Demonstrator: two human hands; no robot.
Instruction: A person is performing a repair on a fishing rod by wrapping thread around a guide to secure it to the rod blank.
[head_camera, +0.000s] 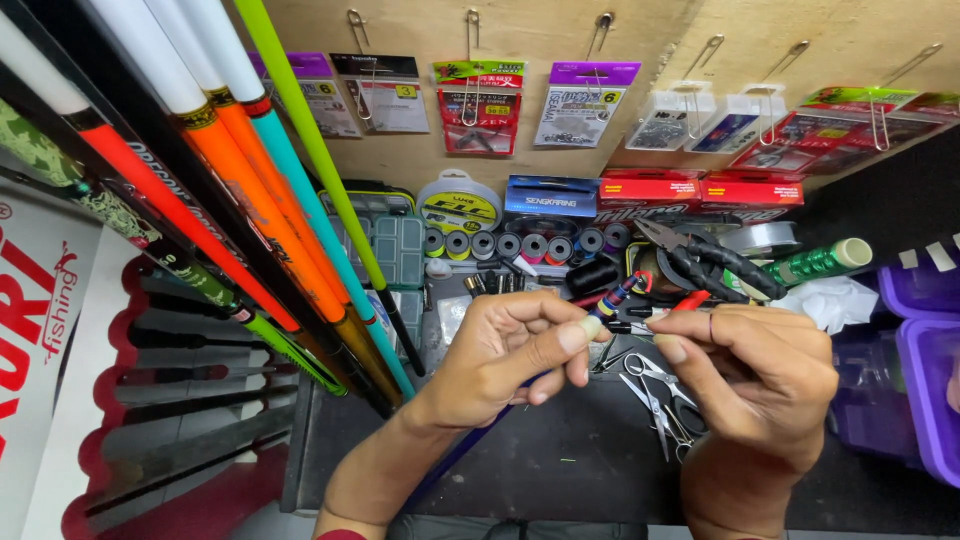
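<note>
Above bench: left hand (505, 355) pinching slim blue rod (612, 297), multicoloured wrapping.

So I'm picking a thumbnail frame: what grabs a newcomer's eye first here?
The fan of bright orange, teal and green rods slanting down the left. Then the left hand and right hand, meeting at centre over the dark bench, pinching a slim blue rod. Hanging packets line the wall above.
</note>
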